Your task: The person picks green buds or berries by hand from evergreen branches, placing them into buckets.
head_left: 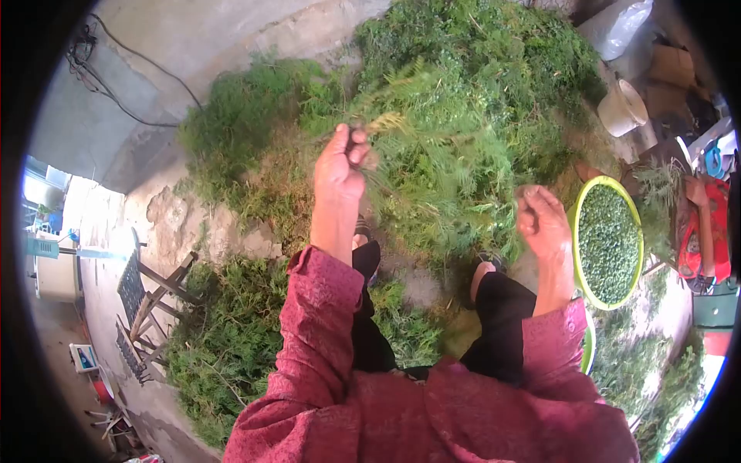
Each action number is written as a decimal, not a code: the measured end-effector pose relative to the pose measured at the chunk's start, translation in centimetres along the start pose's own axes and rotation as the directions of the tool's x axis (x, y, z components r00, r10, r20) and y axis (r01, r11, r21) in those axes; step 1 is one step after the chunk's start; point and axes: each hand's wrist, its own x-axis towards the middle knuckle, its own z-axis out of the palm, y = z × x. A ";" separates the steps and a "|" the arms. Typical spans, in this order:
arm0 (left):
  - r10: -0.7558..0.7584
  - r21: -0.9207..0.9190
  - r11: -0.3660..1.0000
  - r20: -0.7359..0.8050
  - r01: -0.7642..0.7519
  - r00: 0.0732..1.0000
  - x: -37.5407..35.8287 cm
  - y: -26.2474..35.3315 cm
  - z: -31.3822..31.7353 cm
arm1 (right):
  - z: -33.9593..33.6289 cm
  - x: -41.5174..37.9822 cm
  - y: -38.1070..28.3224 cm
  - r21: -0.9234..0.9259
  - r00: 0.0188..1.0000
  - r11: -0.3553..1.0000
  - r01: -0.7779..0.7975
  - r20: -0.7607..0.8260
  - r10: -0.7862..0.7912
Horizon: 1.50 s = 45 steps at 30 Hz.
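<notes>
My left hand (pixel 338 171) is raised in front of me, its fingers closed on the stem end of a feathery green branch (pixel 444 174). The branch spreads to the right, blurred by motion. My right hand (pixel 545 220) is held at the branch's right side with its fingers curled together. What those fingers pinch, if anything, is too small to make out. Close beside the right hand stands a round basin with a yellow-green rim (pixel 641 247), filled with small green pieces (pixel 608 239) that look like cones or berries.
A large heap of cut green branches (pixel 478 54) lies ahead, with another pile (pixel 224 339) at lower left. A wooden folding seat (pixel 154 297) stands left. At right are a white bucket (pixel 622 108) and another person's arm (pixel 701 224). A black cable (pixel 131 50) runs along the wall.
</notes>
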 end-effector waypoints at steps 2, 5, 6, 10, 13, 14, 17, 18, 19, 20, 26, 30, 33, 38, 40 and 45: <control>-0.004 -0.050 0.999 0.082 0.008 0.997 0.5 0.6 -1.3 | -0.1 0.9 0.2 0.050 0.999 0.998 -0.031 -0.018 0.032; 0.007 -0.062 0.998 0.173 0.004 0.985 0.5 1.4 -1.2 | 1.4 2.5 0.7 0.129 0.997 0.989 -0.067 -0.025 0.071; 0.016 -0.068 0.998 0.187 -0.003 0.982 0.5 1.4 -1.2 | 1.7 3.1 0.7 0.192 0.996 0.977 -0.094 0.009 0.094; 0.004 -0.086 0.996 0.214 0.015 0.977 0.6 1.5 -1.3 | 1.7 4.8 0.7 0.262 0.995 0.961 -0.093 -0.004 0.098; -0.005 -0.068 0.997 0.232 0.021 0.973 0.6 1.5 -1.4 | 1.8 5.3 0.6 0.294 0.997 0.956 0.005 -0.080 0.019; 0.005 -0.051 0.999 0.214 0.006 0.977 0.5 1.4 -1.3 | 2.3 5.3 0.7 0.213 0.996 0.975 0.067 -0.079 -0.051; -0.028 0.015 1.000 0.212 0.026 0.977 0.4 1.4 -1.4 | 4.4 5.2 1.1 0.091 0.989 0.986 0.139 -0.055 -0.135; -0.033 0.021 0.999 0.211 0.030 0.977 0.3 1.3 -1.3 | 5.0 5.3 1.2 -0.040 0.983 0.984 0.172 -0.057 -0.175; -0.029 0.029 0.999 0.195 0.024 0.980 0.2 1.1 -1.2 | 5.5 5.3 1.4 -0.170 0.976 0.965 0.202 -0.052 -0.213; -0.023 0.037 0.999 0.178 0.017 0.984 0.0 1.1 -1.1 | 6.1 5.3 1.5 -0.300 0.971 0.936 0.184 -0.090 -0.220; -0.022 0.096 0.995 0.210 0.002 0.978 -0.2 2.2 -1.3 | 5.8 5.2 1.8 -0.415 0.968 0.891 0.185 -0.079 -0.238; -0.010 0.220 0.973 0.320 -0.065 0.947 -1.7 3.4 -1.9 | 4.9 4.8 0.1 -0.367 0.951 0.911 0.187 -0.164 -0.262; -0.022 0.377 0.911 0.448 -0.166 0.894 -2.3 2.6 -2.9 | 4.9 4.8 0.3 -0.315 0.968 0.931 0.186 -0.106 -0.229; -0.209 0.249 0.968 0.819 -0.004 0.534 -2.2 1.0 -2.7 | 7.2 3.9 0.5 -0.527 0.981 0.827 0.194 0.123 -0.152; -0.208 0.223 0.975 0.885 0.014 0.416 -2.5 0.0 -2.4 | 8.0 3.4 0.9 -0.554 0.969 0.800 0.231 0.202 -0.140; -0.290 0.116 0.929 0.818 0.353 0.497 -3.6 -1.7 -1.9 | 8.5 3.6 2.8 -0.514 0.772 0.642 0.570 0.603 -0.202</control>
